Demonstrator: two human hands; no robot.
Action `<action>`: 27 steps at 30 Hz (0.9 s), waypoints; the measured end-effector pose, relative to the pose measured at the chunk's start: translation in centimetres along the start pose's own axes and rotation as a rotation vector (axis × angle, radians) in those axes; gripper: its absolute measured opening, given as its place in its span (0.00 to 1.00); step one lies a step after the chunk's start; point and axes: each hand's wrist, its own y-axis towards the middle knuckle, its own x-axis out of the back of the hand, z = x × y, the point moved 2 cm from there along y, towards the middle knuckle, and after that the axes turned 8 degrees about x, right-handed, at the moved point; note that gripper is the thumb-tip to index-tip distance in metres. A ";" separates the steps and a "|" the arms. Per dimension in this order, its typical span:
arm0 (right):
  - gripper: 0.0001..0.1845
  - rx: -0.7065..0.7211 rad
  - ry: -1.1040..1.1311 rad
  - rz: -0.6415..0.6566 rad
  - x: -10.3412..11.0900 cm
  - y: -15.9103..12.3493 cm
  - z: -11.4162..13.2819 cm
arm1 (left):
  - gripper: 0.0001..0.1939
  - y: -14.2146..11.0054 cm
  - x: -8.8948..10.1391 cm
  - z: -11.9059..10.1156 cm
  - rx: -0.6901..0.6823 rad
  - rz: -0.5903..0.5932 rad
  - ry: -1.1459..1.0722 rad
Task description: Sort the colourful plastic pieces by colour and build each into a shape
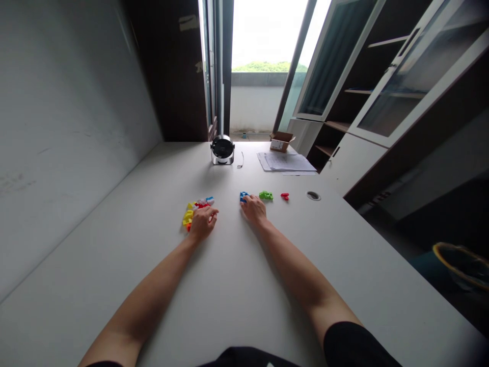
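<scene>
My left hand (202, 222) rests on the white table (229, 285) with its fingers curled, touching a cluster of small plastic blocks (194, 209) in yellow, red, white and blue. My right hand (253, 209) lies further right with its fingertips on a blue block (243, 196). Just beyond it sit a green block (266, 195) and a small red piece (284, 196), both apart from my hands. What the left fingers enclose is hidden.
A small round fan (222, 150) stands at the far end of the table, with a thin cord (240, 160) beside it. A stack of papers (284, 162) and an open cardboard box (281, 141) lie at the back right. A cable hole (314, 195) sits near the right edge. Cabinets stand on the right.
</scene>
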 end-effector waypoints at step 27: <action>0.13 -0.035 0.039 -0.027 0.1 -0.1 0.2 | 0.10 -0.1 0.1 -0.3 0.051 0.025 0.052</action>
